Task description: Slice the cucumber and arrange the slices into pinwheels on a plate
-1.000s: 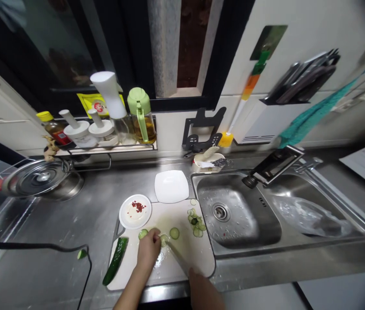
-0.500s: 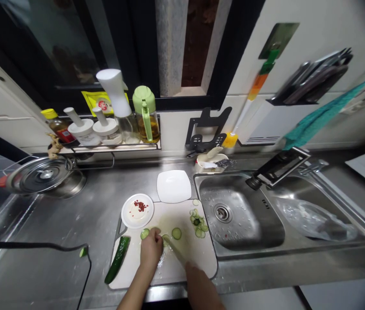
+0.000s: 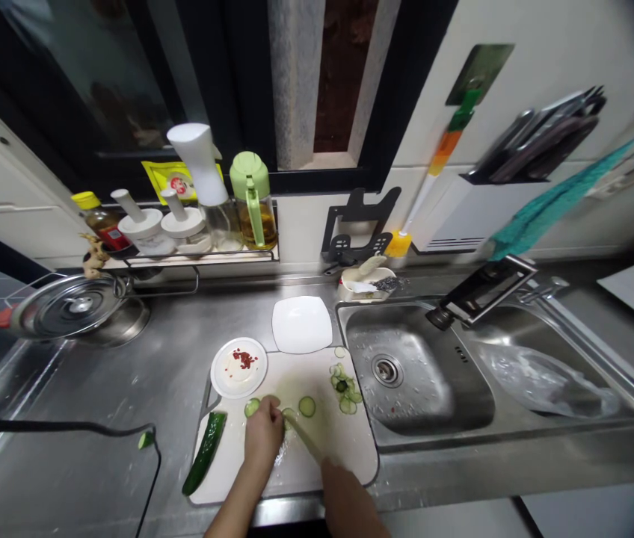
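My left hand (image 3: 264, 435) is closed over a piece of cucumber (image 3: 252, 407) on the white cutting board (image 3: 309, 478); its fingers hide most of the piece. In my right hand (image 3: 342, 486) is a knife (image 3: 306, 436), its blade angled up-left with the tip beside the left fingertips. Just right of the blade lies a single cucumber slice (image 3: 306, 406). Several thin cucumber slices (image 3: 346, 388) are heaped at the board's right edge. A longer dark green cucumber length (image 3: 205, 453) rests along the left edge.
A round plate with chopped red bits (image 3: 231, 377) overlaps the board's upper left corner. Behind the board stands a white square plate (image 3: 302, 323). The sink (image 3: 423, 388) adjoins on the right. A black cable (image 3: 59, 426) and a cucumber end (image 3: 146, 439) lie on the left counter.
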Demonstrator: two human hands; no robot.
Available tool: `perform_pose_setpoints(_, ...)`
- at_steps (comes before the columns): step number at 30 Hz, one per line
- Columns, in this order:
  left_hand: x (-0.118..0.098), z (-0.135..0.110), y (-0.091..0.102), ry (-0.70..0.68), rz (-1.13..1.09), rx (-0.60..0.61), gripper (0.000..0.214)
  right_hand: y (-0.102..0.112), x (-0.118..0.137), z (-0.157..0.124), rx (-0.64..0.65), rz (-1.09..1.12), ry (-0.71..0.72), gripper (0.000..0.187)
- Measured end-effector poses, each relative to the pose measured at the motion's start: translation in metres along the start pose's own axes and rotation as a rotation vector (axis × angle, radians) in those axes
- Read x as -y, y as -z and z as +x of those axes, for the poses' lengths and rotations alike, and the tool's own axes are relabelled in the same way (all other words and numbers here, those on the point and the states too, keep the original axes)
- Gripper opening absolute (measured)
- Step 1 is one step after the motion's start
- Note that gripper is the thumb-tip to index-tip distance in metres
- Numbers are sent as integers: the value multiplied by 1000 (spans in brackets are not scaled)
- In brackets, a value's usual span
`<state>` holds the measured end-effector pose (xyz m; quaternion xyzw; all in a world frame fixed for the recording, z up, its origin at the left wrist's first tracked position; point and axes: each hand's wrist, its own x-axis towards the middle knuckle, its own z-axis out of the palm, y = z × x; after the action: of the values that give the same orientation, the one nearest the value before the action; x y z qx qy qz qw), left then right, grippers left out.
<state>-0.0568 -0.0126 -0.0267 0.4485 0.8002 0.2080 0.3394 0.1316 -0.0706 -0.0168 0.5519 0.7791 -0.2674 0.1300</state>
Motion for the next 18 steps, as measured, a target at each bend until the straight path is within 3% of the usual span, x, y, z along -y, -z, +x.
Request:
perform_pose_setpoints(7,0,0,12,11,-29,1,22,13,-13,-21,146,34,-135,33)
perform_pose_setpoints(12,17,3,37,-6,-28,-125,13,21,-9,-23,194,63,-178,31)
perform_pose_setpoints(16,31,9,51,31,19,-153,13,24,-4,-18,232,82,-229,24)
perform_pose_setpoints(18,35,12,53,45,57,-157,13,26,-3,-17,246,90,-251,34)
